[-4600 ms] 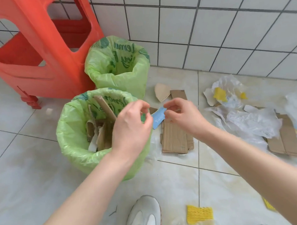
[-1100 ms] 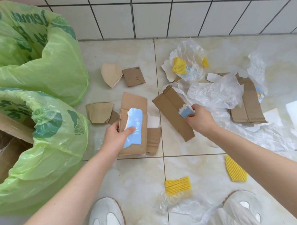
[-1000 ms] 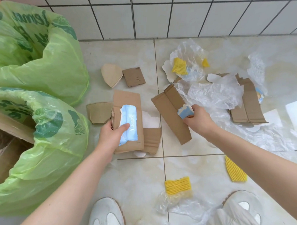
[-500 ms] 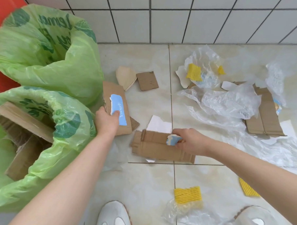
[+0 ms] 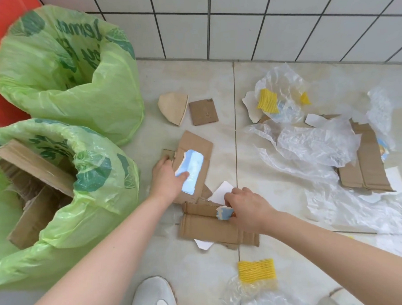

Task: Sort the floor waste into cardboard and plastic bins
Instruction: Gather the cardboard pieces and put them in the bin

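both hands gripped cardboard beside the bins
left hand (image 5: 168, 180) pinched the blue-labelled brown cardboard piece (image 5: 194, 166); right hand (image 5: 249, 209) clutched the flat corrugated cardboard strip (image 5: 208, 229); bare floor tiles (image 5: 222, 80) lay beyond.

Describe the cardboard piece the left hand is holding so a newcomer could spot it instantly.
Start at the nearer green bin, already holding cardboard. Just right of it, the left hand grips a brown cardboard piece. Unlike the plain scraps beyond it, its face carries a glossy light blue label.
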Demonstrator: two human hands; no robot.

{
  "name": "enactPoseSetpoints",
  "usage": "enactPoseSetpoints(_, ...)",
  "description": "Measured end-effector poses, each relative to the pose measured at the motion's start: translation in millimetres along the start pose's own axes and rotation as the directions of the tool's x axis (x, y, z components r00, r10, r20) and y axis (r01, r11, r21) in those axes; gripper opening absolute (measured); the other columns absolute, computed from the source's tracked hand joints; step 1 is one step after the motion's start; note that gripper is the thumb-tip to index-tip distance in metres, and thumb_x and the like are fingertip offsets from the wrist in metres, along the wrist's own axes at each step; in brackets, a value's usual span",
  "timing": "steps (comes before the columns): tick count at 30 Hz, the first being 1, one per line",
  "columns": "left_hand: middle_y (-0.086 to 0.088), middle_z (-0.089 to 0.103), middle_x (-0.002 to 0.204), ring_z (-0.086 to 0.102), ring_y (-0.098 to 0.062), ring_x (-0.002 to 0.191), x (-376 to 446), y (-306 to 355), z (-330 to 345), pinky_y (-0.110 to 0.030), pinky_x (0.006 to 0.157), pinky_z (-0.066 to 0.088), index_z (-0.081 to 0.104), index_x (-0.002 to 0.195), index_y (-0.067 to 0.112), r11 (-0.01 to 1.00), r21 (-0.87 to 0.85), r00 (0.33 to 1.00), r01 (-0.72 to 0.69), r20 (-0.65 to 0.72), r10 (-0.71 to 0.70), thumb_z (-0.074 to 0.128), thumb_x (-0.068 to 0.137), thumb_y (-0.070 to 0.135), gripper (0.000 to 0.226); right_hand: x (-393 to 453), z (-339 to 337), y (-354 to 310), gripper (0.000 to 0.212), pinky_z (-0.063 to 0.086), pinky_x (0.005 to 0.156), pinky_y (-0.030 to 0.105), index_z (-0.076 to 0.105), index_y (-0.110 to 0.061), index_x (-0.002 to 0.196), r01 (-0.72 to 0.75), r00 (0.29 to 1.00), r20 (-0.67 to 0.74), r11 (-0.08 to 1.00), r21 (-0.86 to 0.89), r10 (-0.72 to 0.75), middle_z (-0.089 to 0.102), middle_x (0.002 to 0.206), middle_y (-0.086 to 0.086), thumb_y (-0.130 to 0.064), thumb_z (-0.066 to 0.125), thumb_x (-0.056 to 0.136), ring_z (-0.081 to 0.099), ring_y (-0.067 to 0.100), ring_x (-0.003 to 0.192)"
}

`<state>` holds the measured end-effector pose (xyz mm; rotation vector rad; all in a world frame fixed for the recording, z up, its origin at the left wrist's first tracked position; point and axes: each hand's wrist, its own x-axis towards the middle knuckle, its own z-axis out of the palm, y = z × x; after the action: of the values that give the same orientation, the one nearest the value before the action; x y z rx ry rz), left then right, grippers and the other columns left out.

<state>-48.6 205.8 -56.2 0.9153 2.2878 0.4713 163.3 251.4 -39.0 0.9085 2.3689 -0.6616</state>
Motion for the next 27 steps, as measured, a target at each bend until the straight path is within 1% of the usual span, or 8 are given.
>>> enactPoseSetpoints(2, -0.007, 0.028, 0.153, 0.022, -0.023, 0.141, -7.0, 1.6, 8.0, -0.032, 0.112, 0.025, 0.041, 0.137, 0.000, 0.999, 0.030, 0.999, -0.034, 0.011, 0.034, 0.065, 0.086, 0.029, 0.063, -3.7, -0.7, 7.9, 0.015, 0.039, 0.070, 0.031, 0.049, -0.021, 0.097, -0.064, 0.996, 0.063, 0.995, 0.071, 0.060, 0.053, 0.104, 0.005, -0.025, 0.054, 0.083, 0.051, 0.026, 0.094)
enactPoseSetpoints(4, -0.002, 0.027, 0.152, 0.020, -0.024, 0.139, -9.5, 1.5, 11.3, -0.031, 0.109, 0.027, 0.045, 0.133, 0.001, 0.998, 0.051, 0.999, -0.043, 0.003, 0.043, 0.065, 0.085, 0.030, 0.060, -8.3, -2.5, 13.4, 0.014, 0.040, 0.067, 0.030, 0.043, -0.023, 0.088, -0.117, 0.990, 0.096, 0.987, 0.107, 0.107, 0.050, 0.093, 0.002, -0.026, 0.055, 0.081, 0.049, 0.025, 0.084)
enactPoseSetpoints(7, -0.004, 0.027, 0.148, 0.026, -0.028, 0.132, -8.6, 2.9, 7.4, -0.033, 0.102, 0.033, 0.055, 0.116, -0.001, 0.998, 0.065, 1.000, -0.009, -0.015, 0.010, 0.070, 0.082, 0.030, 0.048, -13.8, -4.5, 18.4, 0.015, 0.040, 0.067, 0.030, 0.045, -0.022, 0.093, -0.166, 0.983, 0.096, 0.981, 0.098, 0.156, 0.048, 0.092, 0.000, -0.025, 0.053, 0.082, 0.047, 0.024, 0.084)
enactPoseSetpoints(12, -0.008, 0.025, 0.144, 0.032, -0.032, 0.126, -5.4, 4.2, 2.5, -0.031, 0.092, 0.035, 0.056, 0.102, 0.008, 0.997, 0.024, 0.997, 0.068, -0.030, -0.068, 0.077, 0.076, 0.025, 0.037, -22.6, 1.2, 11.9, 0.048, 0.042, 0.071, 0.034, 0.038, -0.020, 0.115, -0.207, 0.978, 0.011, 0.972, 0.108, 0.207, 0.050, 0.108, 0.002, -0.039, 0.061, 0.078, 0.052, 0.026, 0.098)
enactPoseSetpoints(16, -0.011, 0.034, 0.134, 0.037, -0.032, 0.122, -3.5, 4.9, 3.2, -0.026, 0.087, 0.034, 0.057, 0.108, 0.010, 0.992, -0.007, 0.992, 0.125, -0.029, -0.125, 0.077, 0.075, 0.024, 0.041, -26.7, 15.1, -12.7, 0.073, 0.039, 0.077, 0.038, 0.030, -0.021, 0.128, -0.197, 0.978, -0.077, 0.979, -0.046, 0.193, 0.045, 0.118, 0.004, -0.052, 0.066, 0.072, 0.049, 0.029, 0.104)
enactPoseSetpoints(19, -0.013, 0.040, 0.128, 0.042, -0.034, 0.117, -2.5, 6.7, 1.4, -0.028, 0.086, 0.036, 0.058, 0.108, 0.011, 0.989, 0.019, 0.989, 0.148, -0.015, -0.148, 0.078, 0.073, 0.027, 0.044, -25.0, 21.0, -22.3, 0.073, 0.037, 0.078, 0.038, 0.030, -0.019, 0.129, -0.187, 0.980, -0.088, 0.976, -0.113, 0.178, 0.046, 0.119, 0.005, -0.051, 0.067, 0.075, 0.050, 0.030, 0.105)
enactPoseSetpoints(24, -0.013, 0.041, 0.123, 0.047, -0.034, 0.112, -3.5, 6.7, -0.7, -0.033, 0.086, 0.042, 0.055, 0.096, 0.013, 0.988, -0.003, 0.988, 0.156, 0.005, -0.156, 0.080, 0.071, 0.027, 0.038, -20.0, 20.1, -27.6, 0.068, 0.033, 0.074, 0.037, 0.034, -0.016, 0.127, -0.229, 0.973, -0.021, 0.970, -0.075, 0.228, 0.051, 0.117, 0.008, -0.043, 0.071, 0.077, 0.056, 0.031, 0.105)
enactPoseSetpoints(27, -0.014, 0.046, 0.116, 0.053, -0.035, 0.104, -5.9, 8.5, -3.0, -0.036, 0.082, 0.048, 0.052, 0.087, 0.014, 0.989, -0.025, 0.989, 0.146, 0.002, -0.146, 0.081, 0.069, 0.027, 0.036, -14.5, 11.7, -23.2, 0.061, 0.034, 0.075, 0.036, 0.045, -0.015, 0.118, -0.271, 0.961, 0.054, 0.963, 0.008, 0.270, 0.057, 0.113, 0.006, -0.041, 0.076, 0.073, 0.058, 0.030, 0.105)
